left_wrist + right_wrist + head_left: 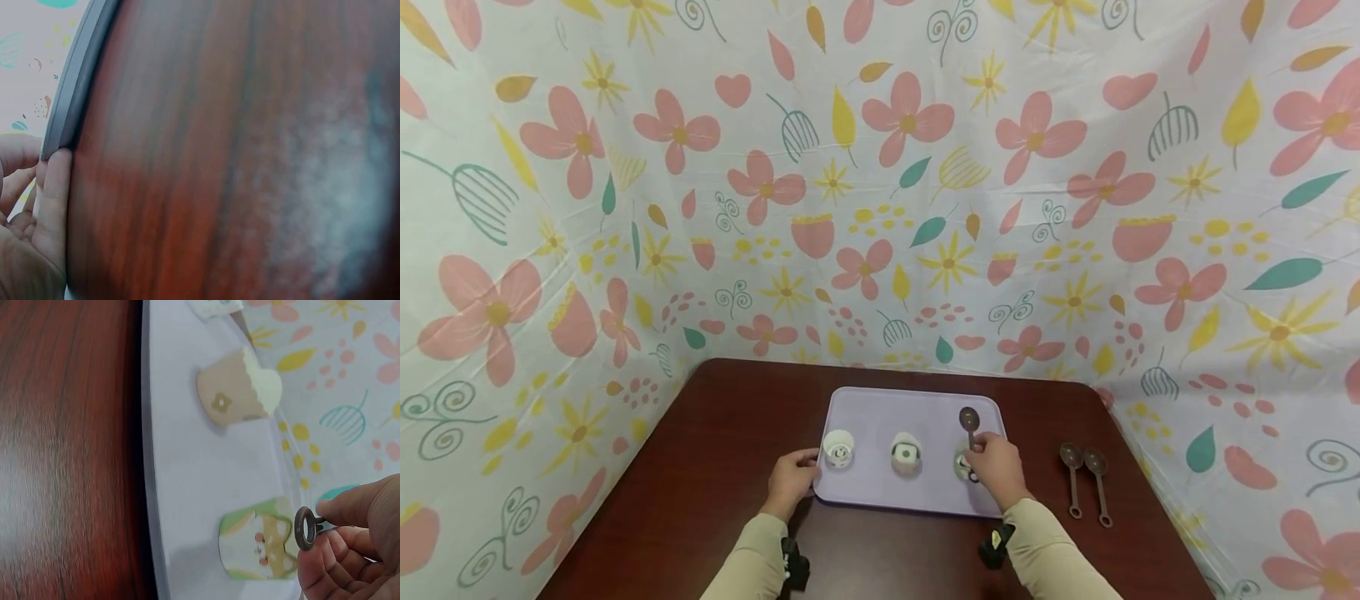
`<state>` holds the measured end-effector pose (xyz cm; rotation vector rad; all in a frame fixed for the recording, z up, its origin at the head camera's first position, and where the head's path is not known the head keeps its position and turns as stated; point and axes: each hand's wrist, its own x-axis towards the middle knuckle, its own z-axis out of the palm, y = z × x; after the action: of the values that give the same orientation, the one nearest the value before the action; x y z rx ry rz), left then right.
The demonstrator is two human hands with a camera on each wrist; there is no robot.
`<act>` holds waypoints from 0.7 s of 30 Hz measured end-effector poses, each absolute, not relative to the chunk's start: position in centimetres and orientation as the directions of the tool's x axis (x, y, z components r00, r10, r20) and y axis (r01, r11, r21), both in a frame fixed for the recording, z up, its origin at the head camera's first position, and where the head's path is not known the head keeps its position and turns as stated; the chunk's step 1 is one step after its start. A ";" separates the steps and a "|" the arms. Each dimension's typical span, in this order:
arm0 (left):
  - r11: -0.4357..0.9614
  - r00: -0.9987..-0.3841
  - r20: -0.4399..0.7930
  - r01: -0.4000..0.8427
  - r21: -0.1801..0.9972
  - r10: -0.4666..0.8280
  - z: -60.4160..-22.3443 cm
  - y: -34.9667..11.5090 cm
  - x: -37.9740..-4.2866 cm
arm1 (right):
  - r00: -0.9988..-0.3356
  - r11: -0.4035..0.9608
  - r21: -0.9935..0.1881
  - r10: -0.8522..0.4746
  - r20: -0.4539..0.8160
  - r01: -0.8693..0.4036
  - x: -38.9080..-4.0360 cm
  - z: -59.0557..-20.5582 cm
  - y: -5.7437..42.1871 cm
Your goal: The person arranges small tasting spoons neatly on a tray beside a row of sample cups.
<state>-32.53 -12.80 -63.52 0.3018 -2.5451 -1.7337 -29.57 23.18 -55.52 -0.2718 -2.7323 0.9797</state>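
Observation:
My right hand (997,468) pinches a dark brown spoon (969,418) by its handle, between thumb and fingers. The spoon's bowl points away from me, and the ring at the handle's end (305,529) shows close beside a green cup (253,540) with an animal face. That cup is partly covered by the hand in the head view. My left hand (792,481) grips the left edge of the lilac tray (880,408), fingers at its rim in the left wrist view. On the tray also stand a white cup (838,448) at left and a beige cup (906,455) in the middle.
Two more brown spoons, one (1072,477) beside the other (1099,483), lie on the dark wooden table (737,417) to the right of the tray. A flower-patterned cloth (880,208) hangs behind the table and along its sides.

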 end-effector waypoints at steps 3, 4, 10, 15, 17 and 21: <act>0.340 -0.981 -0.064 -0.125 0.932 -0.184 -63.7 -12.9 -32.6 | -0.958 0.766 -0.637 0.236 0.161 0.082 -29.7 -55.3 22.4; 0.338 -0.981 -0.063 -0.123 0.933 -0.183 -63.8 -12.9 -32.6 | -0.959 0.768 -0.637 0.228 0.166 0.072 -29.7 -55.2 22.2; 0.328 -0.985 -0.070 -0.119 0.937 -0.158 -63.8 -13.2 -32.5 | -0.970 0.755 -0.653 0.201 0.140 0.062 -29.6 -54.8 21.1; 0.314 -0.989 -0.065 -0.105 0.944 -0.136 -63.7 -13.4 -32.2 | -0.970 0.752 -0.656 0.200 0.135 0.063 -29.9 -55.4 20.7; 0.305 -0.989 -0.066 -0.103 0.947 -0.130 -63.6 -13.5 -32.2 | -0.971 0.751 -0.657 0.197 0.134 0.062 -30.1 -55.7 20.6; 0.298 -0.990 -0.063 -0.097 0.950 -0.123 -63.3 -13.6 -32.1 | -0.971 0.754 -0.655 0.190 0.147 0.049 -30.2 -55.9 20.2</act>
<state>-32.15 -13.58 -63.30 0.2132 -2.5133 -1.8361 -30.19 20.21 -55.87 -0.1895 -2.7471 1.0172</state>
